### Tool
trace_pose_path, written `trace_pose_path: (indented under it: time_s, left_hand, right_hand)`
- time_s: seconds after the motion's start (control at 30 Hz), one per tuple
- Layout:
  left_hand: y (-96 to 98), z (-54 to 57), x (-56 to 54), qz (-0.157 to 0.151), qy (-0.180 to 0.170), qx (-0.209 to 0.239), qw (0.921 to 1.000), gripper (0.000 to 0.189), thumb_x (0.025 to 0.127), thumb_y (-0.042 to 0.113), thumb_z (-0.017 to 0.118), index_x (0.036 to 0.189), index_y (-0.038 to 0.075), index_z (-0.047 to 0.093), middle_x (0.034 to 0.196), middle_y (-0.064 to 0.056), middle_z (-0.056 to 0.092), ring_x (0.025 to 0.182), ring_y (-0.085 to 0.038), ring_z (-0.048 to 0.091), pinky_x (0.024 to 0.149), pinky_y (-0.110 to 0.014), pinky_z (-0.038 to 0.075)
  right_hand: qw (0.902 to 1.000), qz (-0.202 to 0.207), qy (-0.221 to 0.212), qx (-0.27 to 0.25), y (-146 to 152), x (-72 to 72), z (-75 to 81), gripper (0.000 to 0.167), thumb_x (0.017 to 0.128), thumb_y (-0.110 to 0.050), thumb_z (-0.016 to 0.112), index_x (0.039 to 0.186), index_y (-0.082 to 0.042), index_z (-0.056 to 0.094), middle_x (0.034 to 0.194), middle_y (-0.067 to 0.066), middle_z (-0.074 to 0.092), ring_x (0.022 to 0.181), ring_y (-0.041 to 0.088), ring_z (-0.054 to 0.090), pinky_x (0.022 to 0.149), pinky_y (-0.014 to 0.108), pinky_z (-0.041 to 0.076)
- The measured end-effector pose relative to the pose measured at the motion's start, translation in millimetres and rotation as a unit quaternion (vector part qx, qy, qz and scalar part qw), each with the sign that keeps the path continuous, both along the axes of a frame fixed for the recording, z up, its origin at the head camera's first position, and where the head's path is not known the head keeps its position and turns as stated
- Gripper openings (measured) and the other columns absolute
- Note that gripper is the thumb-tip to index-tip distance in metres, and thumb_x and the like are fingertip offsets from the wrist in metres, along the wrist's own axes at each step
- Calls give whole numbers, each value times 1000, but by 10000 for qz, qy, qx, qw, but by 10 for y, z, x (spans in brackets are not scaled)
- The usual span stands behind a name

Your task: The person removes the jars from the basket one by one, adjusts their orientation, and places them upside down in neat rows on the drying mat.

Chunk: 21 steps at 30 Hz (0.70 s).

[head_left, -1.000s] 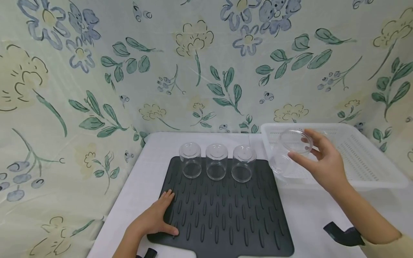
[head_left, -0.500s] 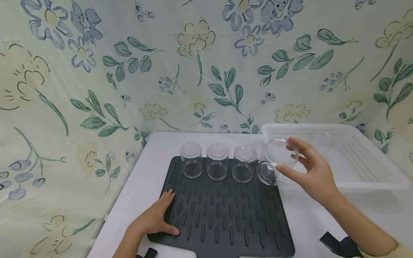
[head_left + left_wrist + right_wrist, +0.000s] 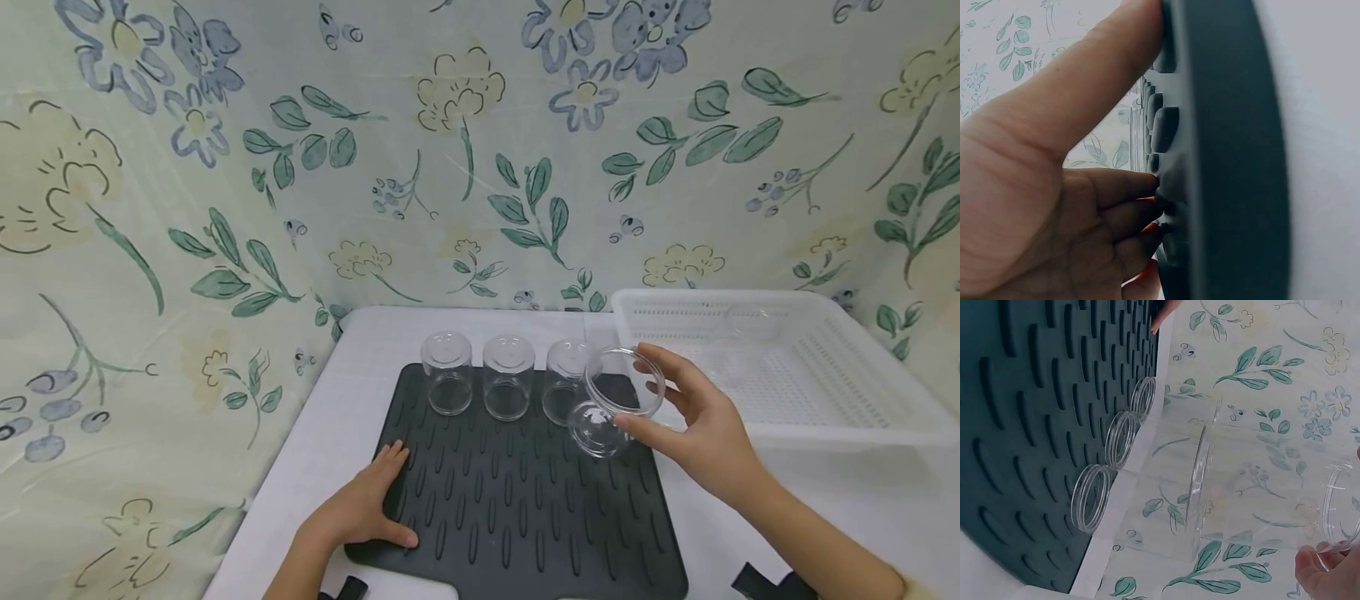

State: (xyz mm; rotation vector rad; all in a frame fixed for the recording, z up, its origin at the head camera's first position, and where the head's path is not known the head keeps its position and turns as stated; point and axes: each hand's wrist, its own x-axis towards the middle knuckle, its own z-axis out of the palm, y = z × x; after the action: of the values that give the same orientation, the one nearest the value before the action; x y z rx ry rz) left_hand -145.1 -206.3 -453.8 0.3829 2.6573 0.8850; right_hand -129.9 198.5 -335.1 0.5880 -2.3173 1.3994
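My right hand (image 3: 697, 429) pinches a clear drinking glass (image 3: 600, 440) by one round end, between thumb and fingers. This glass tilts over the back right of a dark ribbed drying mat (image 3: 517, 500). In the right wrist view, its far end is held clear of the mat. To its left, three matching glasses stand upside down in a row along the mat's back edge: left glass (image 3: 447, 375), middle glass (image 3: 508, 379) and right glass (image 3: 562, 383), the last partly behind the held one. My left hand (image 3: 363, 500) rests with spread thumb and fingers on the mat's left edge.
A white perforated plastic basket (image 3: 900, 417) stands at the back right, with a clear glass (image 3: 752, 321) faintly visible inside. White cloth covers the table (image 3: 300, 417). Behind and at the sides hangs a floral-patterned curtain (image 3: 435, 208).
My right hand has carried the glass from over the basket's left edge leftward and toward me, over the mat's back right. The left hand and the three standing glasses have stayed put.
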Motion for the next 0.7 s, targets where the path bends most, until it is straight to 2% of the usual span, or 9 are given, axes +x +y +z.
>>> trace_pose_path:
  time_s: [0.33, 0.7]
  left_hand:
    - [4, -13, -9, 59, -20, -24, 10000, 127, 53, 48, 93, 152, -1, 29, 160, -18, 18, 146, -38, 11, 110, -63, 20]
    - [13, -9, -19, 75, 29, -86, 9999, 129, 52, 49, 93, 152, -1, 29, 159, -19, 19, 146, -38, 12, 111, -61, 21]
  right_hand:
    - [9992, 278, -59, 267, -117, 50, -129, 82, 74, -2, 84, 145, -17, 45, 141, 5, 50, 126, 1, 45, 99, 10, 35]
    - [9977, 581, -274, 226, -235, 98, -229, 79, 75, -7, 84, 144, -9, 46, 142, 7, 49, 125, -3, 45, 96, 13, 41]
